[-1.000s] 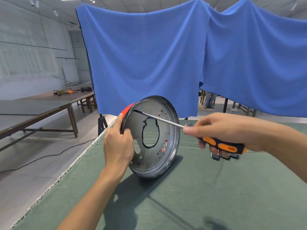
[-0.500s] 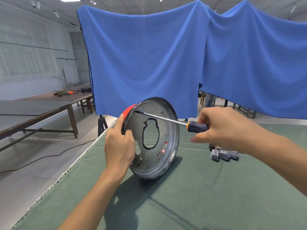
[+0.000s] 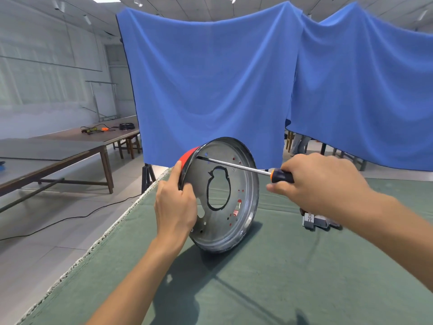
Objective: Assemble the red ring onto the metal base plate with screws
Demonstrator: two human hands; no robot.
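- The left hand (image 3: 174, 208) is gripping the left edge of the metal base plate (image 3: 225, 202), thumb pressing on the red ring (image 3: 187, 154) behind it, and is propping the pair up on edge on the green table cover (image 3: 281, 277).
- The screwdriver (image 3: 236, 164) is lying across the plate's face, its tip sitting at a hole near the upper left rim; the screw itself is too small to make out.
- The right hand (image 3: 321, 186) is clenching the handle.
- Small grey blocks (image 3: 315, 221) are lying just beyond that wrist.
- Likely risks: the tip camming out and scratching the plate, or the tilted plate rolling if the left hand is loosening.
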